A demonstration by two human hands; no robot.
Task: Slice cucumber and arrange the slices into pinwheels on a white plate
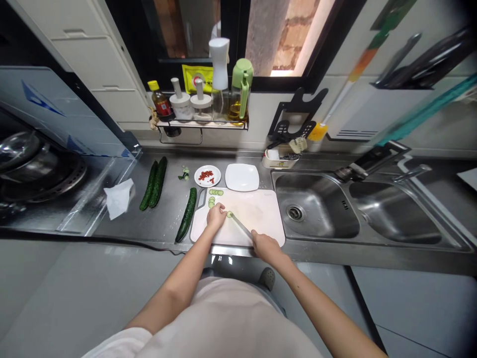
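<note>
Kitchen counter: brushed stainless steel.
Right hand: closed around the handle end of a narrow metal knife; the blade slants forward and leftward.
Left hand: fingers curled; cannot tell whether they pinch anything.
Pale green cucumber round: at the knife's tip, just right of the left fingertips, nearer that hand, over the white rectangular cutting board.
Beyond: round white plate of chopped red pieces.

There are three whole cucumbers, two dishes, one knife, one board and two sink basins.
</note>
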